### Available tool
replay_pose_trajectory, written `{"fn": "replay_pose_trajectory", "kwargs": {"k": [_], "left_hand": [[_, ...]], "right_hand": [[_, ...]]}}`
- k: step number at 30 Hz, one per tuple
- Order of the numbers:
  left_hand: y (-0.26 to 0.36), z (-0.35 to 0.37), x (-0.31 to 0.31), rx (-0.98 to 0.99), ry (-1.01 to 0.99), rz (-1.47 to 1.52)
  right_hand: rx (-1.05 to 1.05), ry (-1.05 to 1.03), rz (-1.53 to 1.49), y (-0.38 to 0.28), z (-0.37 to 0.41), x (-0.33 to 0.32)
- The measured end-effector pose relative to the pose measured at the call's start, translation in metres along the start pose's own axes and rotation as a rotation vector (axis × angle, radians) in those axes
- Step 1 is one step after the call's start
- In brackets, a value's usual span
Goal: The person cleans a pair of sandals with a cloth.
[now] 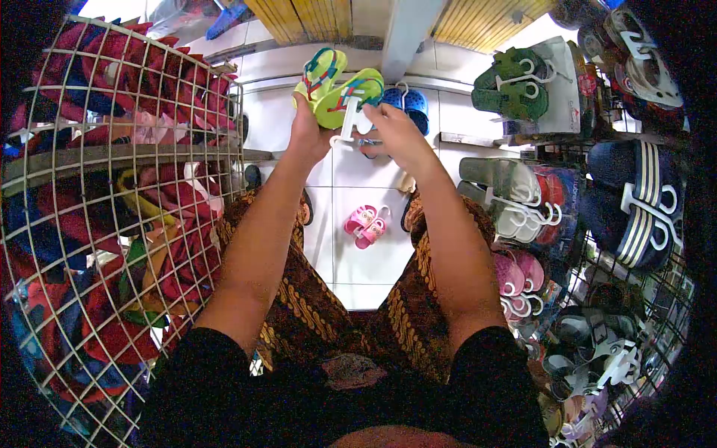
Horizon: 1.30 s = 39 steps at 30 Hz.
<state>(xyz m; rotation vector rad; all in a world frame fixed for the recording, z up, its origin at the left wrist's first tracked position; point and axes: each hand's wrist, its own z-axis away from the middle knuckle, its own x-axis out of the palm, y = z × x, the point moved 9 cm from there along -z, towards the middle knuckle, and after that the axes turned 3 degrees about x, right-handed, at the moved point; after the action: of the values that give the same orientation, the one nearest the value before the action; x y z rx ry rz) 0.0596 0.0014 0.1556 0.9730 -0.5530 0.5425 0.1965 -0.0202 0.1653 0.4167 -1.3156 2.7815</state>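
Observation:
My left hand [306, 133] is wrapped round a pair of lime green sandals [327, 107] with red and blue straps, held up in front of me. A white plastic shoe hanger [348, 125] hangs at their near side, its hook pointing down and left. Thumb and fingers of my right hand [405, 140] pinch at this hanger; the exact contact is partly hidden. Just behind that hand, a pair of blue clogs [407, 103] with a white hanger is partly covered. On the floor between my feet lie small pink sandals [366, 225] on a hanger.
To the left stands a wire mesh rack [123, 157] with red and dark blue goods behind it. Along the right, green sandals [511, 86], dark blue striped slides [635, 205] and pink shoes [517, 272] hang on white hangers. White tiles [328, 257] cover the floor.

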Motion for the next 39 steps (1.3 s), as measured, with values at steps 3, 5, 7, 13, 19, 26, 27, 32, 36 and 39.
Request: {"fn": "replay_pose_trajectory", "kwargs": {"k": [3, 5, 7, 13, 19, 26, 27, 32, 36, 39], "left_hand": [[0.005, -0.002, 0.001, 0.040, 0.036, -0.036], [0.008, -0.004, -0.002, 0.055, 0.051, -0.028], [0.008, -0.008, -0.006, 0.039, 0.064, -0.020], [0.016, -0.015, -0.004, 0.074, 0.082, 0.015], [0.017, -0.030, -0.010, 0.099, 0.078, -0.026], [0.008, -0.038, -0.016, 0.012, 0.118, -0.047], [0.008, -0.038, -0.017, 0.004, 0.145, -0.047], [-0.001, -0.036, -0.003, 0.010, 0.078, -0.019], [0.005, -0.022, 0.017, 0.062, -0.052, 0.089], [0.005, -0.014, 0.020, 0.041, -0.117, 0.123]], "right_hand": [[0.045, -0.126, -0.184, -0.016, 0.017, 0.018], [0.097, -0.214, -0.189, -0.017, 0.019, 0.022], [0.167, -0.286, -0.136, -0.015, 0.020, 0.024], [-0.413, -0.361, 0.369, -0.017, -0.011, 0.002], [-0.058, -0.083, 0.172, -0.049, 0.020, 0.022], [-0.249, 0.070, 0.239, -0.059, -0.004, 0.010], [-0.328, 0.116, 0.275, -0.061, -0.006, 0.010], [-0.821, 0.339, 0.830, -0.087, 0.026, 0.042], [-0.850, 0.304, 1.076, -0.076, 0.043, 0.071], [-0.860, 0.308, 1.250, -0.074, 0.055, 0.079]]}}
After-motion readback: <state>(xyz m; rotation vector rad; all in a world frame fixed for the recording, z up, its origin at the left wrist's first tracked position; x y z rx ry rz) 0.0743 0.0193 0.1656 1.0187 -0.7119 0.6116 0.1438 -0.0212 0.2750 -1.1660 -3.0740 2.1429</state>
